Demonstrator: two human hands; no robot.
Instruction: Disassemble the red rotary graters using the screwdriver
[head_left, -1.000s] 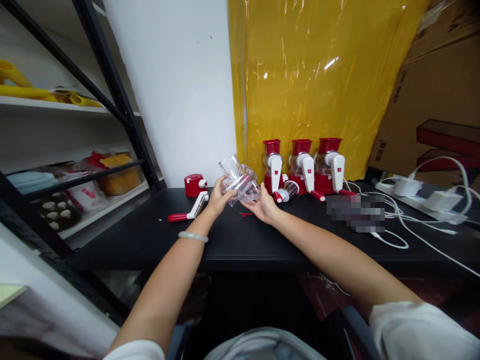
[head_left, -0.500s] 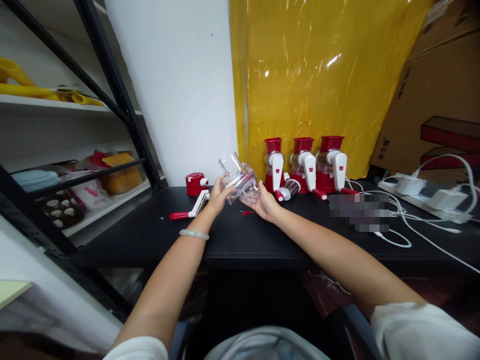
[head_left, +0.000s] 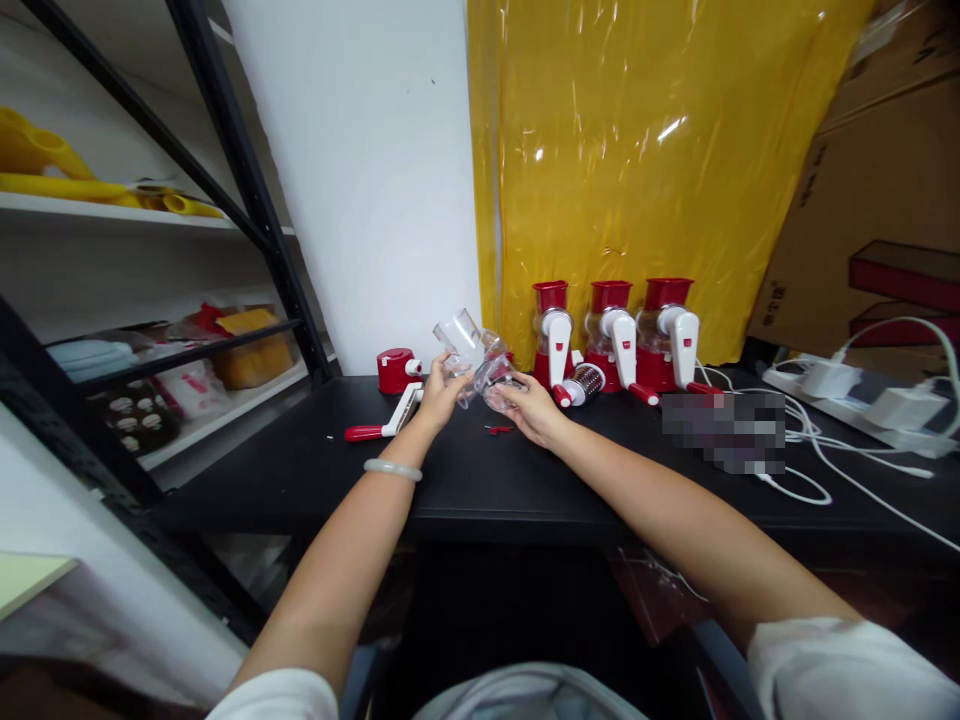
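Observation:
Both hands hold a clear plastic grater housing [head_left: 463, 342] in the air above the black table. It is tilted, its wide chute pointing up and left. My left hand [head_left: 442, 395] is closed around its left side. Fingers of my right hand [head_left: 534, 408] grip the rounded right end. Below the housing lies a small red part [head_left: 498, 430]. Left of my left hand are a red base [head_left: 395, 371] with a white fitting and a white crank handle [head_left: 396, 412] with a red grip. A grating drum [head_left: 585, 384] lies to the right.
Three assembled red-and-white rotary graters [head_left: 611, 335] stand along the back of the black table [head_left: 262, 460]. White cables, chargers [head_left: 832, 378] and a power strip occupy the right side, near a pixelated object [head_left: 724, 432]. A black-framed shelf [head_left: 259, 215] rises at left; a cardboard box [head_left: 862, 200] stands at right.
My right hand has turned from a palm-up hold under the housing to fingers over its right end. The housing has shifted slightly; my left hand keeps its hold. The view has moved a little.

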